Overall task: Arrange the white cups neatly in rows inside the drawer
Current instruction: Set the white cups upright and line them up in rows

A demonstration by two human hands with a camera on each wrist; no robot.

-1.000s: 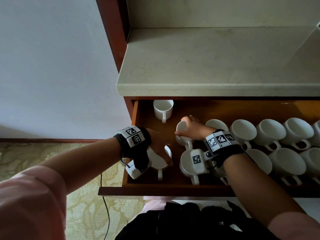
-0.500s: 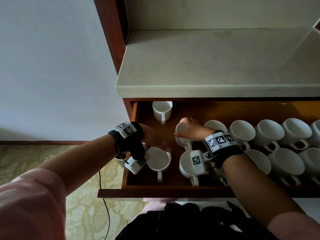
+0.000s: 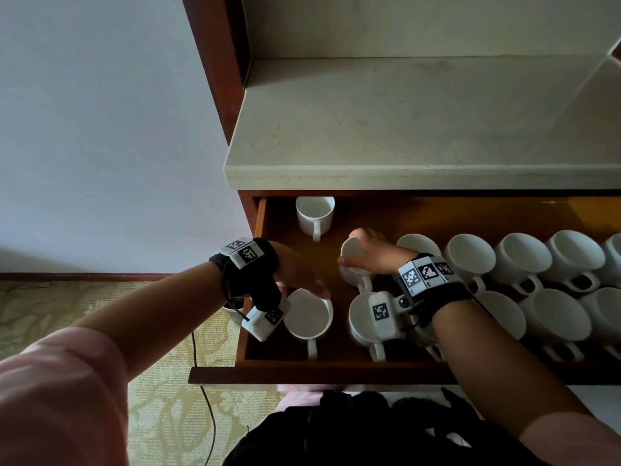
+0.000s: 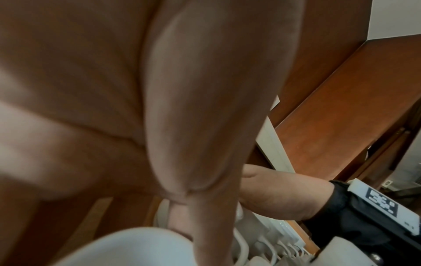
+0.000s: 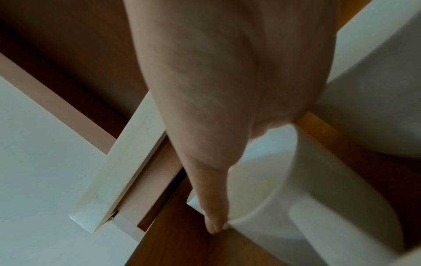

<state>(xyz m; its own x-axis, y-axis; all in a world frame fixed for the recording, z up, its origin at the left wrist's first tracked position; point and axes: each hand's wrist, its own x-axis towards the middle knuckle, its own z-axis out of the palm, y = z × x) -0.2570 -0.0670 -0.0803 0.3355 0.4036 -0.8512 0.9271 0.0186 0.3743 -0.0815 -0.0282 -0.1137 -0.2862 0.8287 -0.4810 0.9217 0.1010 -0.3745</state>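
Observation:
The wooden drawer (image 3: 302, 368) is pulled out and holds several white cups. My left hand (image 3: 302, 277) hovers with straight fingers over the far rim of an upright cup (image 3: 307, 317) at the front left; in the left wrist view a finger (image 4: 205, 126) reaches down to that cup (image 4: 127, 248). My right hand (image 3: 368, 253) grips another white cup (image 3: 351, 257) by its rim in the middle row, thumb on the left side. In the right wrist view the thumb (image 5: 214, 216) lies along this cup (image 5: 307, 198).
One cup (image 3: 315, 213) stands alone at the drawer's back left. Two rows of cups (image 3: 470, 258) run to the right, handles toward me. A stone countertop (image 3: 403, 129) overhangs the drawer's back. A cable (image 3: 205, 381) lies on the carpet at left.
My left hand has let go of the front-left cup and lifted off it toward the back left; the cup stands upright. My right hand keeps its hold, almost still.

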